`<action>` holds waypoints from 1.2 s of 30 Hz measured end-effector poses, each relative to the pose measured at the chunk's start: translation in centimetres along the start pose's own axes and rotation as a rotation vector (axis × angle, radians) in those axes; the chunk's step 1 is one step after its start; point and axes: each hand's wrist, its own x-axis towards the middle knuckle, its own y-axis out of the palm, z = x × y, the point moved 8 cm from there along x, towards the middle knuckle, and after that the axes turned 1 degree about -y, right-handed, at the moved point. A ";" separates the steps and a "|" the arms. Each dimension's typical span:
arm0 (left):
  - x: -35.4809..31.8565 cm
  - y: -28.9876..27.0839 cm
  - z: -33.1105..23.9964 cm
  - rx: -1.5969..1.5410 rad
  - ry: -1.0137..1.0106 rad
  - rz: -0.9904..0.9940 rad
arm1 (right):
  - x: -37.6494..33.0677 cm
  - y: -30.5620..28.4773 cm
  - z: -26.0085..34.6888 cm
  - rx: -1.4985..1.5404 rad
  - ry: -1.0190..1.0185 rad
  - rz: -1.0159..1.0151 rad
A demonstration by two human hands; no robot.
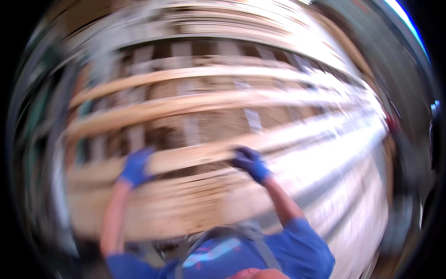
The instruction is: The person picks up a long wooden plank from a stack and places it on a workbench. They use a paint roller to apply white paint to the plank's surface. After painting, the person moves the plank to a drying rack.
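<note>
A long wooden plank (195, 158) is held crosswise at a blurred timber frame (204, 100), the gloved left hand (135, 167) and right hand (251, 163) each closed around it; by appearance, it is not yet set down.

Everything's smeared with motion blur. Pale wooden boards (195, 104) run in stacked rows across the middle, dark gaps between them. Hard white light (344, 153) washes out the three o'clock side; dim, dark surroundings (42, 139) at nine o'clock.
</note>
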 end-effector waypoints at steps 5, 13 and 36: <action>7.1 8.0 -0.1 0.012 0.134 0.006 | 4.2 -7.9 -1.1 -0.602 -0.220 -0.437; 10.3 9.4 -2.7 0.065 0.266 0.086 | 1.7 -8.8 -8.0 -0.806 0.120 -0.270; 9.2 6.6 -1.2 0.170 0.194 0.122 | 2.2 -5.4 -3.6 -0.734 -0.269 -0.087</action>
